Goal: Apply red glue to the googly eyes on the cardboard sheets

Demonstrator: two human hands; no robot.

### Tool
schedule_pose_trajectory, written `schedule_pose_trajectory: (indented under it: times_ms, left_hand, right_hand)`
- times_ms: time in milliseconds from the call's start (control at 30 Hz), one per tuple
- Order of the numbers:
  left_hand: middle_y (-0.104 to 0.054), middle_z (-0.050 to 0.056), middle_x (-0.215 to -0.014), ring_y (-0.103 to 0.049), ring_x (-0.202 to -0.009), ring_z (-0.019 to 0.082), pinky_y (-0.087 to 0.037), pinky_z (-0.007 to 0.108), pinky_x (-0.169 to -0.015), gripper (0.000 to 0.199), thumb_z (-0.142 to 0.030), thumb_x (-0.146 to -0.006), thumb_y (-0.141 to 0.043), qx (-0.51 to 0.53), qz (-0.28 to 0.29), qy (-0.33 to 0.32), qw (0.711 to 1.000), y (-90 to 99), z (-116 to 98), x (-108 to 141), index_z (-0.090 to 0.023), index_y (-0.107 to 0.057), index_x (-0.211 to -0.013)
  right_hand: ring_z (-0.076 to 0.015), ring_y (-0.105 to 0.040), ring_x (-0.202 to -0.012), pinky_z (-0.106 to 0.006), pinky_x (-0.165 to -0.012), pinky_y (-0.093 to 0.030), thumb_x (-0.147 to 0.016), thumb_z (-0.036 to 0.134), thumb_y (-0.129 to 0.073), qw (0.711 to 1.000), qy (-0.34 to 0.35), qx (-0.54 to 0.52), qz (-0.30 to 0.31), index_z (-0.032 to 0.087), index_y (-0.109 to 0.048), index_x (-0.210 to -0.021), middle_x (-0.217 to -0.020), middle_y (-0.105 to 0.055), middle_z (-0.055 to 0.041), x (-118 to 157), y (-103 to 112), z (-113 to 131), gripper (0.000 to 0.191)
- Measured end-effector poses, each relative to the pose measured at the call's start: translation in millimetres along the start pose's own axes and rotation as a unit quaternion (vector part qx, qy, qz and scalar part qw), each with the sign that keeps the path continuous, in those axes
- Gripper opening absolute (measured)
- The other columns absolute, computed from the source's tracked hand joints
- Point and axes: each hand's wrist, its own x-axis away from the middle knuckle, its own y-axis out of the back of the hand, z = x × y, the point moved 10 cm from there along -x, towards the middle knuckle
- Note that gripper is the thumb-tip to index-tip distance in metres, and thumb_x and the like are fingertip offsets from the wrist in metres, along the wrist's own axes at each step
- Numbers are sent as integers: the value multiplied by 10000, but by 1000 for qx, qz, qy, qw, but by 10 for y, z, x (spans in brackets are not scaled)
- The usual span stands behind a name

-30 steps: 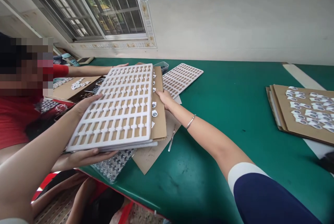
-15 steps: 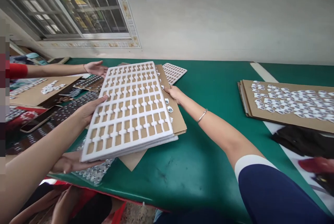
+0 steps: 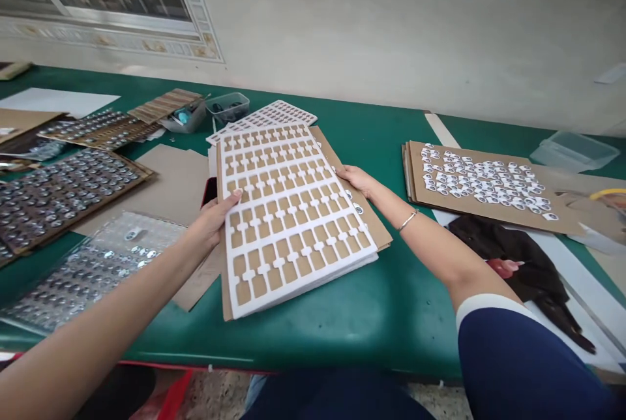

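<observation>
Between my hands is a stack of white foam trays [image 3: 298, 247] with rows of cutouts, lying against a brown cardboard sheet [image 3: 374, 227]. My left hand [image 3: 215, 214] grips the left edge, thumb on top of the white tray and fingers hidden beneath. At the right edge, my right hand [image 3: 356, 180] is closed on the cardboard, its fingers partly out of sight. A few small white pieces with dark round centres show on the strip of cardboard beside the trays. The stack is tilted above the green table [image 3: 313, 329].
On the right, a cardboard sheet [image 3: 562, 208] bears many small white pieces, near a dark cloth [image 3: 508, 257] and a clear plastic box [image 3: 577, 149]. To the left lie a board of shiny round pieces [image 3: 73, 192] and a clear bag [image 3: 112, 257]. Behind stands a small plastic box [image 3: 227, 107].
The co-worker's hands at the left and beneath the trays are out of view now. My view has turned rightward, and the tray stack with its cardboard is held between my two hands.
</observation>
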Motion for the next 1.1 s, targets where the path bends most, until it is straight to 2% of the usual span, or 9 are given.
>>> schedule_pose_trajectory:
  times_ms: [167, 267, 333, 433, 600, 767, 867, 1000, 1100]
  left_hand:
    - [-704, 134, -848, -686, -655, 212, -591, 345, -663, 413, -195, -715, -742, -20, -27, -31, 999, -378, 384, 198, -82, -590, -1082]
    - [-698, 144, -872, -688, -665, 232, -592, 375, -661, 401, -215, -714, -742, -31, -23, -24, 999, -580, 606, 293, -101, -598, -1070]
    - [-697, 142, -872, -687, -658, 237, -592, 378, -650, 401, -217, -713, -742, -36, -18, -16, 999, -666, 737, 328, -109, -597, -1071]
    - [-698, 117, -869, -685, -644, 217, -595, 357, -652, 422, -224, -731, -728, -51, -25, -21, 998, -700, 855, 321, -137, -580, -1117]
    - [-701, 54, -854, -682, -649, 169, -596, 294, -683, 387, -231, -761, -700, -71, -45, -57, 995, -691, 924, 257, -192, -584, -1129]
    - [-701, 57, -904, -685, -682, 173, -600, 308, -719, 294, -226, -788, -668, -44, -72, -34, 996, -740, 1104, 349, -171, -609, -1071]
    - [-691, 72, -978, -688, -734, 182, -598, 328, -756, 252, -216, -797, -656, -33, -87, -26, 995, -763, 1172, 433, -155, -622, -1039]
    - [-680, 86, -1046, -685, -830, 203, -583, 332, -810, 226, -213, -817, -629, -25, -62, -3, 998, -766, 1226, 505, -149, -645, -1033]
    - [-691, 87, -1015, -683, -847, 218, -583, 333, -810, 231, -213, -830, -607, -41, -26, 31, 998, -758, 1271, 536, -159, -657, -1048]
  right_hand:
    - [-167, -668, -625, -297, -649, -548, -848, 243, -588, 1000, -6, 7, 3, 163, -580, -1042, -829, -728, -51, 229, 499, -106, 209]
    - [-162, -667, -627, -291, -653, -547, -840, 251, -597, 1000, -6, 16, -2, 162, -584, -1030, -814, -727, -43, 290, 756, -199, 211]
    - [-162, -669, -642, -291, -672, -548, -827, 267, -615, 1000, -7, 25, -5, 154, -597, -1002, -805, -725, -44, 299, 892, -269, 209]
    - [-160, -672, -673, -293, -704, -551, -819, 290, -628, 999, -11, 40, -8, 158, -608, -992, -818, -722, -38, 260, 1045, -334, 218]
    - [-170, -670, -687, -301, -677, -562, -797, 341, -657, 996, -36, 80, 14, 168, -621, -983, -833, -714, -38, 79, 1173, -315, 256]
    - [-189, -668, -657, -328, -633, -572, -727, 386, -724, 983, -86, 152, 52, 160, -623, -893, -801, -702, -51, -109, 1218, -263, 298]
    - [-197, -666, -625, -317, -589, -565, -667, 400, -770, 971, -110, 206, 51, 150, -609, -821, -771, -696, -63, -194, 1264, -232, 335]
    - [-204, -650, -580, -299, -532, -537, -605, 407, -810, 960, -113, 253, 26, 154, -589, -743, -706, -684, -55, -211, 1316, -190, 363]
    - [-190, -634, -565, -271, -514, -509, -602, 406, -812, 959, -99, 264, -5, 158, -592, -708, -680, -676, -40, -112, 1345, -153, 347]
